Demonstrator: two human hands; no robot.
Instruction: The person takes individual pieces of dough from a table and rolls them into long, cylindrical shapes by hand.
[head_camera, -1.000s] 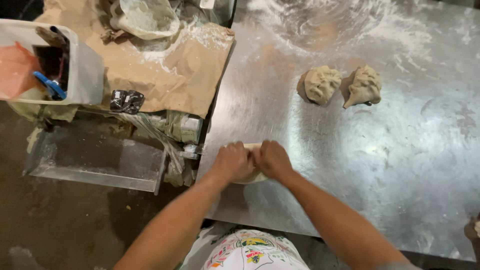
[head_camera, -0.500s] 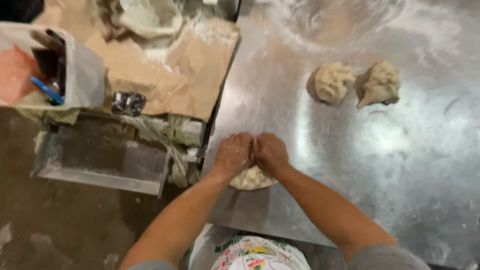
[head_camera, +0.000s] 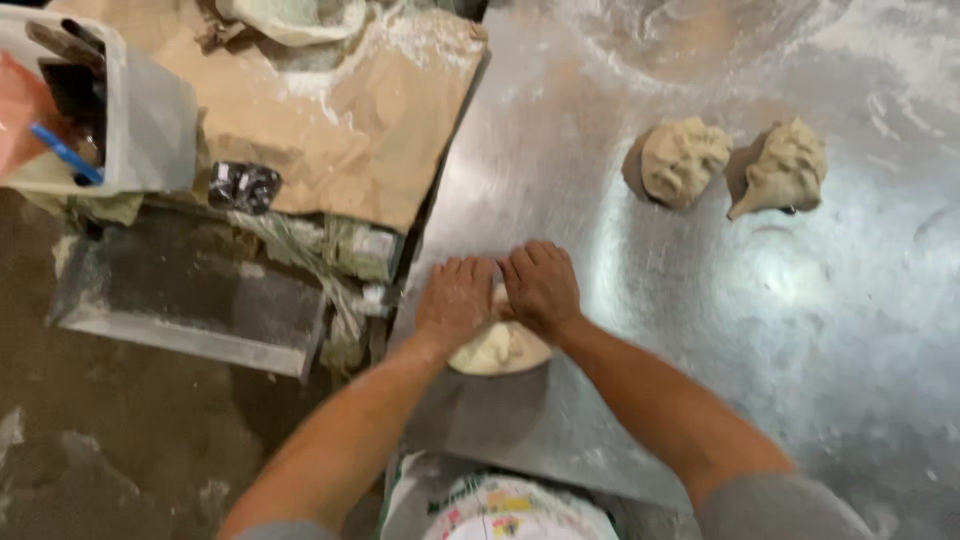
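i see the floured steel table (head_camera: 720, 330) taking up most of the view, with a paper sack (head_camera: 330, 130) spread off its left edge, likely the flour within reach. two rough dough lumps (head_camera: 685, 160) (head_camera: 785, 165) sit well apart at the far side. my left hand (head_camera: 455, 300) and right hand (head_camera: 540, 285) press side by side, fingers curled over the dough (head_camera: 500, 350) near the front edge.

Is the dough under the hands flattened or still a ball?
Partly flattened: the dough bulges low beneath both pressing hands, left hand and right hand.
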